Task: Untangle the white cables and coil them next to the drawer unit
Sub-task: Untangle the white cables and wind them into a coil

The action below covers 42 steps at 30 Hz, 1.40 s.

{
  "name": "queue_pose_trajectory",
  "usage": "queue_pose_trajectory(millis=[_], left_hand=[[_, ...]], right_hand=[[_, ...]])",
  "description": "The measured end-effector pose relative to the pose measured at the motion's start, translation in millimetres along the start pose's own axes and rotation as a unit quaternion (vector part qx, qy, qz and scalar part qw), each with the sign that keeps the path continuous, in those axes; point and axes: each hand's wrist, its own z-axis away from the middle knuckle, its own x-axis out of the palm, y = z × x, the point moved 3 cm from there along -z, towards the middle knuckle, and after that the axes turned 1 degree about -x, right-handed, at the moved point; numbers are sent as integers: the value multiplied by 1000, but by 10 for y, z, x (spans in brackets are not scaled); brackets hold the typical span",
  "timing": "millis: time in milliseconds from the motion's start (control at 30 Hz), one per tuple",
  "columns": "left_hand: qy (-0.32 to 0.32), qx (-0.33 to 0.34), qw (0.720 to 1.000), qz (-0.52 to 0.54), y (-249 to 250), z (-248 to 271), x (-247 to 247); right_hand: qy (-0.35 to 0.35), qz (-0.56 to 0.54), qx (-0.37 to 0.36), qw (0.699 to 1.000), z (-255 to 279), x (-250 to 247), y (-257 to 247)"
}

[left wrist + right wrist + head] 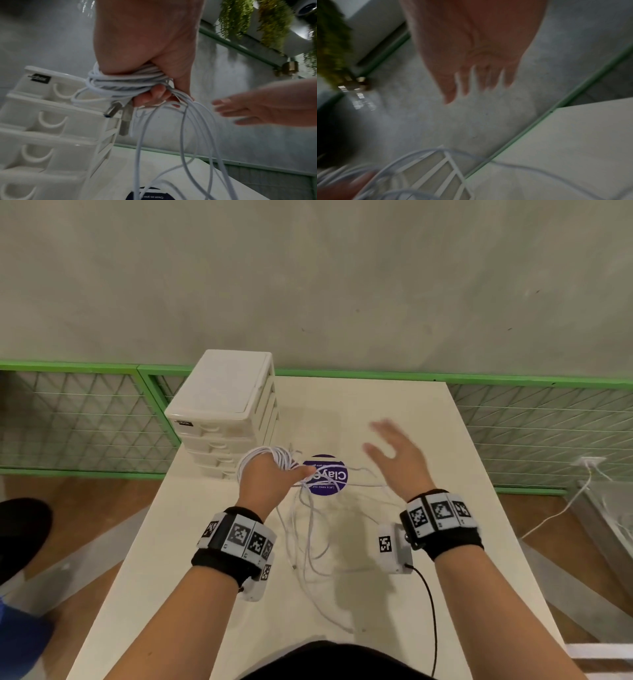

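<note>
Left hand (265, 481): fist closed round a bundle of finished loops of white cables (123, 83), held up off the table just beside the drawer unit (226, 412). Two metal plugs (118, 112) poking out below the fingers (150, 96), pointing down and toward the drawers.

Right hand (397, 460): spread flat, fingers straight, gripping nothing; raised over the table to the right of the coil, well clear of any strand. Blurred in the wrist view.

Below the fist: uncoiled tails (187, 142) dropping to the table (404, 412), crossing a round purple sticker (325, 474), then sprawling toward the near edge in slack overlapping loops (308, 546). Several crossings there; knotted or merely overlaid, cannot tell.

Handling, as a guess: light, thin, limp, smooth-jacketed; likely to slip through a loose pinch and to spring out of the coil if the fist relaxes. No risk from weight; plug ends the one stiff part, apt to snag on other loops. Best hold probably a single strand close under the left fist, sliding outward to feed the next turn.

Orientation: held loops lying roughly flat across the palm, left to right; loose run's long axis from the fist back toward the body.
</note>
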Motion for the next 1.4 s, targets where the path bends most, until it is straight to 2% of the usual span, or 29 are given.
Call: queue_pose_trajectory(millis=[67,133,233,333,467,533,600,667,733,767,833,900,967,1033,1100,1167,1267,1333,1400], left_hand=[[-6,18,1000,-9,76,31,50],[-12,34,999,-8,94,21,90],[-12,28,1000,8,11,-41,68],[3,-14,1000,-7,-168,-98,-38],[22,-61,997,-49,-452,-97,-193],[30,-82,995,-49,-548,-121,-225],[30,-93,994,-47,-548,-129,-205],[33,-86,995,-42,-478,-118,-166],[34,-69,996,-38,-378,-98,-115],[35,-57,997,-41,-318,-86,-86],[34,-28,998,-50,-198,-68,-11],[31,12,999,-42,-126,-63,59],[17,45,999,-26,-103,-60,98],[19,49,998,-25,-122,-61,74],[51,28,997,-43,-191,-76,-33],[95,-14,993,-62,-332,-78,-199],[109,-66,990,-63,-603,-104,-375],[96,-87,990,-50,-709,-131,-375],[82,-87,992,-49,-704,-136,-317]], right_hand=[[-129,-13,-69,989,97,226,-262],[-151,-1,-99,984,165,374,-409],[-85,-24,-75,993,107,349,-436],[13,-64,-37,997,-16,83,-369],[191,-111,13,975,-102,-430,-228],[235,-122,34,964,-106,-564,-138],[252,-82,52,963,-109,-561,-25],[248,44,45,967,-97,-463,46],[209,122,-47,969,-72,-289,-26],[159,119,-110,974,-48,-170,-118],[-1,134,-196,971,32,139,-306],[-123,207,-206,949,140,425,-407],[-146,225,-188,945,190,562,-408],[-117,186,-168,961,166,537,-389],[-65,151,-161,973,99,415,-368],[38,78,-141,986,19,151,-363],[192,-12,-89,977,-74,-327,-330],[227,-39,-44,972,-110,-486,-255],[228,-37,-6,973,-136,-490,-171]])
